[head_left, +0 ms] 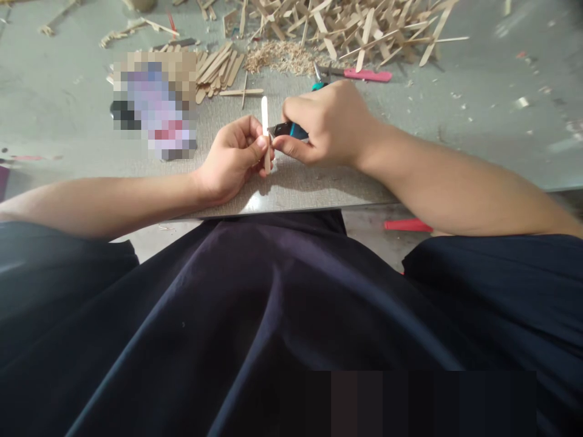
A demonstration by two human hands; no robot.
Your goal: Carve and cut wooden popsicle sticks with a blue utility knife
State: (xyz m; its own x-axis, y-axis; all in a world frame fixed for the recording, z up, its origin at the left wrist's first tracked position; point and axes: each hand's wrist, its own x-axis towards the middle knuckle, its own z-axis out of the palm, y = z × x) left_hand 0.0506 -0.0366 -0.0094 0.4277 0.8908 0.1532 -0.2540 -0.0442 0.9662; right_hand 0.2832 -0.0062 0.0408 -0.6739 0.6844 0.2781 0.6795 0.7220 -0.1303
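Between the thumb and fingers of my left hand (234,155), a wooden craft stick (265,112) stands roughly upright over the table's near edge. My right hand (330,121) is closed around a utility knife (298,130) with a black and blue handle. Its blade points left and meets the stick near its middle, just above my left thumb. Whether the blade has cut into the wood I cannot tell. Beyond my hands lie a stick crossed with a thin piece (243,93) and a fan of flat craft sticks (218,70).
A large heap of crossed sticks (359,27) covers the back of the table (478,127), with wood shavings (282,57) before it. A pink-handled knife (368,74) and teal-handled pliers (319,85) lie behind my right hand. A blurred-out package (159,109) sits at left.
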